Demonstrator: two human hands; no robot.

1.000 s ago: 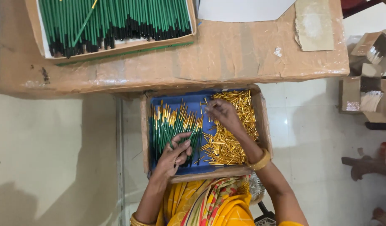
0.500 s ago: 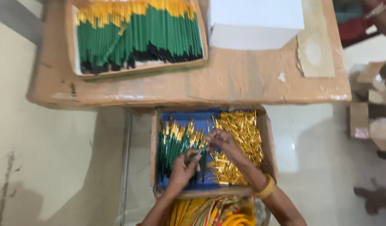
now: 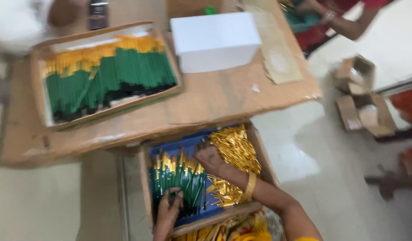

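A blue-lined cardboard tray [image 3: 265, 157] rests on my lap. Its left half holds a bunch of green pencils with gold ends [image 3: 179, 178]; its right half holds a heap of small gold caps [image 3: 235, 149]. My left hand [image 3: 169, 209] lies on the lower ends of the green pencils, fingers curled over them. My right hand [image 3: 210, 159], with a gold bangle at the wrist, rests at the border between the pencils and the gold caps, touching the caps. Whether its fingers pinch anything is blurred.
A low cardboard-covered table [image 3: 215, 105] stands in front, bearing a large tray of green pencils [image 3: 108, 78] and a white box [image 3: 215, 40]. Another person's arm [image 3: 344, 22] is at the top right. Small open cartons [image 3: 362, 96] sit on the floor at right.
The view has tilted up and to the right, so more of the table and white box shows. My hands stay in the lap tray; my left hand has slid lower on the pencils.
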